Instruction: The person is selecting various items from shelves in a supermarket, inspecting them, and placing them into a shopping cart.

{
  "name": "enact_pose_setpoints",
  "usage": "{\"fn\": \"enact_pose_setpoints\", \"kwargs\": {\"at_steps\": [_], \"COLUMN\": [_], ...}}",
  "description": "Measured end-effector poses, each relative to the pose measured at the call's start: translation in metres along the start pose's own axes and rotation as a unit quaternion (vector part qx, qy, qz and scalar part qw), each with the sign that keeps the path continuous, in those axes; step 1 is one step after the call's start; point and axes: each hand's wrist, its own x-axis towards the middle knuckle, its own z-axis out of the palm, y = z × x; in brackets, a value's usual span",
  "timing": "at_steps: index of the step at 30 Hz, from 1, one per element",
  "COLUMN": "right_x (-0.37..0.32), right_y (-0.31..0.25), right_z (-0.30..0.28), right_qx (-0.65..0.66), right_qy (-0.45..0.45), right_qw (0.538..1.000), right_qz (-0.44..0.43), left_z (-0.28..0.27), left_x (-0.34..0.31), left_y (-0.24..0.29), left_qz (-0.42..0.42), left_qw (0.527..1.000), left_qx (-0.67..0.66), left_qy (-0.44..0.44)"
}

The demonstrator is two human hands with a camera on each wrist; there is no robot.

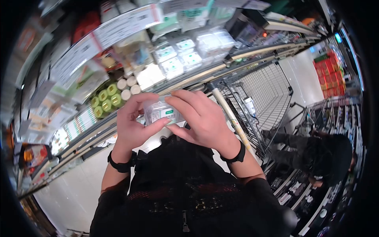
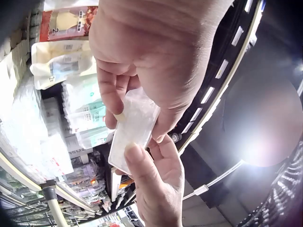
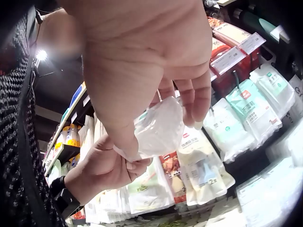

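A small clear plastic box (image 1: 161, 113) with a white and green label is held between both hands in front of the chest. The left hand (image 1: 136, 126) grips its left end, thumb along the near edge. The right hand (image 1: 201, 120) pinches the other end, fingers over the top and thumb below. In the left wrist view the box (image 2: 135, 130) looks whitish and translucent, fingers of both hands on its edges. The right wrist view shows the same box (image 3: 160, 127) under the right palm, with the left hand (image 3: 102, 170) at its lower left.
Store shelves run along the left and top, with green-lidded jars (image 1: 106, 101), white-lidded jars and packaged boxes (image 1: 173, 65). A shopping cart (image 1: 260, 94) stands at the right with a small item in it. Another person (image 1: 316, 158) bends near the right shelves. Red boxes (image 1: 329, 75) are stacked beyond.
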Motion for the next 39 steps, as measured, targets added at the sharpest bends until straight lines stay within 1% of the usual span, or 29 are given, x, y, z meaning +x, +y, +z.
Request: {"fn": "enact_pose_setpoints", "kwargs": {"at_steps": [2, 3, 5, 6, 8, 10, 12, 13, 14, 15, 16, 17, 18, 19, 21, 22, 24, 25, 26, 29, 31, 34, 35, 36, 38, 39], "right_x": [-0.007, -0.010, -0.020, -0.025, -0.044, -0.071, -0.108, -0.126, -0.147, -0.175, -0.204, -0.224, -0.233, -0.255, -0.285, -0.299, -0.324, -0.330, -0.337, -0.363, -0.368, -0.382, -0.390, -0.394, -0.400, -0.401], "right_y": [0.017, 0.029, 0.061, 0.079, 0.123, 0.174, 0.235, 0.259, 0.283, 0.312, 0.338, 0.358, 0.367, 0.386, 0.409, 0.418, 0.437, 0.442, 0.447, 0.467, 0.471, 0.481, 0.487, 0.488, 0.486, 0.483], "right_z": [-0.015, -0.025, -0.055, -0.072, -0.113, -0.147, -0.166, -0.169, -0.168, -0.161, -0.151, -0.140, -0.126, -0.107, -0.075, -0.058, -0.026, -0.016, -0.008, 0.026, 0.042, 0.066, 0.075, 0.080, 0.091, 0.095], "right_qx": [-0.007, -0.011, -0.033, -0.043, -0.019, -0.045, -0.092, -0.113, -0.132, -0.142, -0.151, -0.160, -0.167, -0.187, -0.176, -0.172, -0.171, -0.168, -0.176, -0.186, -0.220, -0.229, -0.233, -0.231, -0.214, -0.212], "right_qy": [-0.045, -0.040, -0.034, -0.033, -0.045, -0.066, -0.121, -0.158, -0.195, -0.225, -0.254, -0.304, -0.350, -0.390, -0.457, -0.490, -0.525, -0.530, -0.538, -0.509, -0.541, -0.525, -0.507, -0.507, -0.524, -0.522], "right_qw": [0.999, 0.999, 0.997, 0.996, 0.986, 0.956, 0.922, 0.899, 0.873, 0.872, 0.869, 0.862, 0.826, 0.813, 0.808, 0.801, 0.793, 0.796, 0.793, 0.813, 0.786, 0.795, 0.808, 0.810, 0.783, 0.786], "right_qz": [0.022, 0.032, 0.057, 0.068, 0.161, 0.283, 0.355, 0.392, 0.426, 0.412, 0.396, 0.372, 0.409, 0.390, 0.328, 0.296, 0.257, 0.241, 0.226, 0.214, 0.201, 0.201, 0.190, 0.184, 0.257, 0.254], "left_z": [0.011, 0.017, 0.030, 0.036, 0.049, 0.062, 0.076, 0.083, 0.090, 0.097, 0.104, 0.113, 0.122, 0.132, 0.153, 0.161, 0.173, 0.177, 0.178, 0.179, 0.180, 0.180, 0.182, 0.182, 0.182, 0.182], "left_x": [0.017, 0.025, 0.041, 0.049, 0.061, 0.071, 0.082, 0.086, 0.090, 0.094, 0.099, 0.103, 0.108, 0.112, 0.119, 0.122, 0.119, 0.119, 0.119, 0.121, 0.122, 0.127, 0.129, 0.129, 0.128, 0.128], "left_y": [-0.001, -0.003, -0.008, -0.012, -0.021, -0.029, -0.038, -0.046, -0.056, -0.064, -0.068, -0.072, -0.075, -0.077, -0.080, -0.084, -0.097, -0.103, -0.108, -0.115, -0.116, -0.119, -0.117, -0.116, -0.115, -0.115], "left_qz": [-0.060, -0.061, -0.085, -0.086, -0.094, -0.104, -0.075, -0.077, -0.005, 0.066, 0.062, 0.090, 0.118, 0.113, 0.116, 0.111, 0.069, 0.056, 0.050, 0.015, 0.005, -0.006, -0.013, -0.020, -0.025, -0.026], "left_qw": [0.996, 0.995, 0.986, 0.985, 0.960, 0.954, 0.913, 0.912, 0.895, 0.872, 0.871, 0.860, 0.848, 0.846, 0.812, 0.810, 0.797, 0.778, 0.776, 0.792, 0.791, 0.801, 0.803, 0.806, 0.812, 0.818], "left_qx": [0.031, 0.030, 0.050, 0.047, 0.155, 0.173, 0.293, 0.294, 0.330, 0.364, 0.366, 0.371, 0.376, 0.379, 0.407, 0.412, 0.402, 0.422, 0.426, 0.401, 0.399, 0.385, 0.377, 0.369, 0.367, 0.360], "left_qy": [-0.066, -0.078, -0.136, -0.144, -0.214, -0.221, -0.275, -0.277, -0.299, -0.319, -0.321, -0.339, -0.355, -0.356, -0.402, -0.403, -0.445, -0.462, -0.462, -0.460, -0.463, -0.459, -0.461, -0.463, -0.454, -0.448]}}
